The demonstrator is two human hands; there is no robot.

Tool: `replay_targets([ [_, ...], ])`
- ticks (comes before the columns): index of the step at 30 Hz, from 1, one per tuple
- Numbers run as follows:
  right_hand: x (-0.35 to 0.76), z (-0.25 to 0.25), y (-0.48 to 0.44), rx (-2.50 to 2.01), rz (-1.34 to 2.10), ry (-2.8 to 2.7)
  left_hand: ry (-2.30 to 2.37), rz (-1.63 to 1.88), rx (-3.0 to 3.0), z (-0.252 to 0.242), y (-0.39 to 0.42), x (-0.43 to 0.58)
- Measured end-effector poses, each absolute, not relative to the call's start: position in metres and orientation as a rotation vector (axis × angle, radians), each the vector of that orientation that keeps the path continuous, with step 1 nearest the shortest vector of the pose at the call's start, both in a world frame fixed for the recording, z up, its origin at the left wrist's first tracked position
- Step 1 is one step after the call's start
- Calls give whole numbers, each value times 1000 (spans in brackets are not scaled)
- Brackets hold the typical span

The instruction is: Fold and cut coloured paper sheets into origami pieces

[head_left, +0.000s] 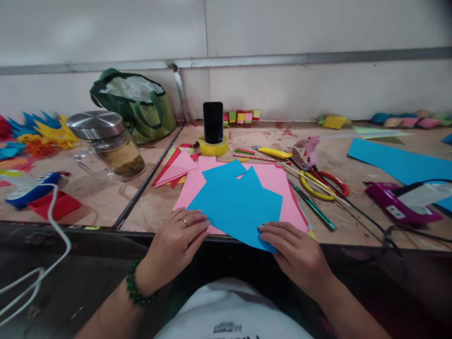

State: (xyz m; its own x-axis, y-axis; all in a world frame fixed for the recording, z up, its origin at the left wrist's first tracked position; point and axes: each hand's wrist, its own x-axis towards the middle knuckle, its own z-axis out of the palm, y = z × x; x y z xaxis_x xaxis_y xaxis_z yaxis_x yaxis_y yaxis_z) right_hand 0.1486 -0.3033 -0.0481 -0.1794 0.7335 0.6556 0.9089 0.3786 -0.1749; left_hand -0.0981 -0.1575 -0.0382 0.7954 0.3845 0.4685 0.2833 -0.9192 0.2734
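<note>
Head view: left hand [180, 240], right hand [298, 247], half-closed, hold blue paper [240, 202]; corners point away.

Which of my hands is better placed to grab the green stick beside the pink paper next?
Probably your right hand: it is at the right side of the blue paper, closer to the green stick. Your left hand is at its left side, farther away.
</note>
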Motion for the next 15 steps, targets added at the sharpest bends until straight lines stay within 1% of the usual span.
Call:
replay_targets([
  [3, 148, -49, -304, -1423, -306, -1968, 463, 835, 2772, -38, -161, -92],
  [11, 147, -48, -305, -1430, -280, -1937, 367, 761, 2762, -40, -177, -69],
  [15, 147, -46, -305, -1394, -275, -1904, 307, 800, 2790, -40, -181, -53],
])
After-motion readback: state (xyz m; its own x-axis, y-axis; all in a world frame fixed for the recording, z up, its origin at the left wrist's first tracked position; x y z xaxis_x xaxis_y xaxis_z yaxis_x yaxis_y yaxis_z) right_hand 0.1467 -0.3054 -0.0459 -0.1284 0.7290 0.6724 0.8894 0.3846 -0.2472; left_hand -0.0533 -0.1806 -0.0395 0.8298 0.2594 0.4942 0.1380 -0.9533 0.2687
